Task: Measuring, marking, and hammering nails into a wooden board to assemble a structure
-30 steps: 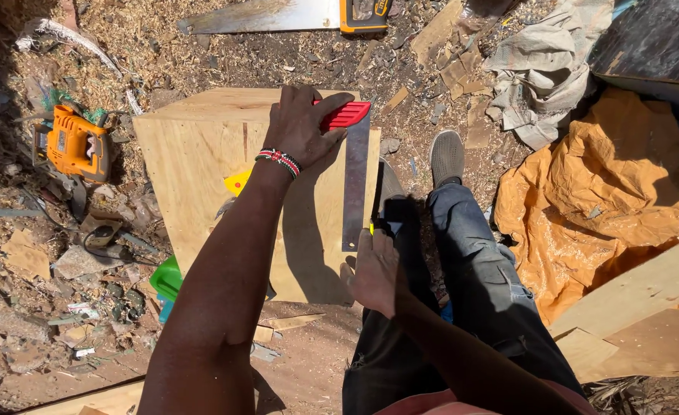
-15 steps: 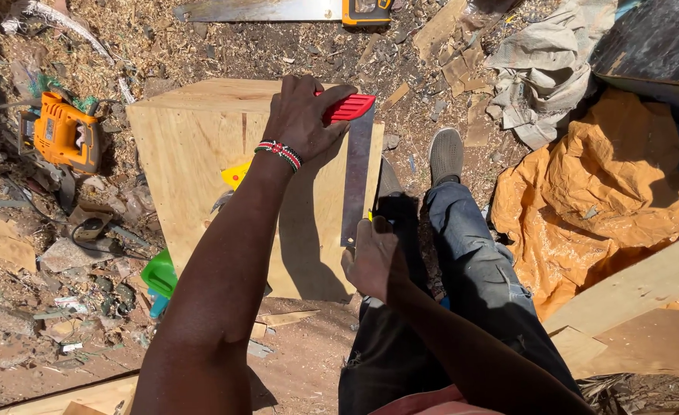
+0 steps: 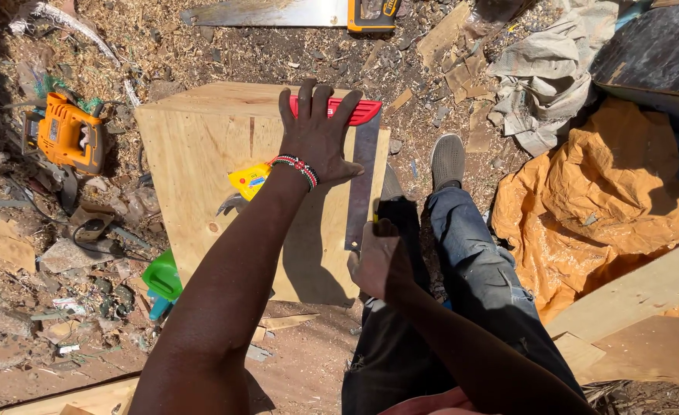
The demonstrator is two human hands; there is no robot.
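Note:
A plywood box (image 3: pixel 201 154) stands on the sawdust-covered ground in front of me. A try square lies on its top, the red handle (image 3: pixel 364 112) along the far edge and the steel blade (image 3: pixel 362 184) running toward me near the right edge. My left hand (image 3: pixel 316 134), with a beaded band at the wrist, presses flat on the handle and the wood. My right hand (image 3: pixel 382 265) is closed at the blade's near end, gripping what looks like a small yellow pencil. A yellow tape measure (image 3: pixel 249 180) sits on the box under my left wrist.
An orange jigsaw (image 3: pixel 67 138) lies to the left of the box and a handsaw (image 3: pixel 278 14) beyond it. A green object (image 3: pixel 163 277) sits at the box's near left. To the right are an orange tarp (image 3: pixel 601 200), crumpled cloth (image 3: pixel 543 84) and plywood boards (image 3: pixel 639 292). My grey shoe (image 3: pixel 447 161) rests beside the box.
My left hand has straightened the square, so its red handle now lies level along the far edge instead of tilted. My right hand has stayed by the blade's near end.

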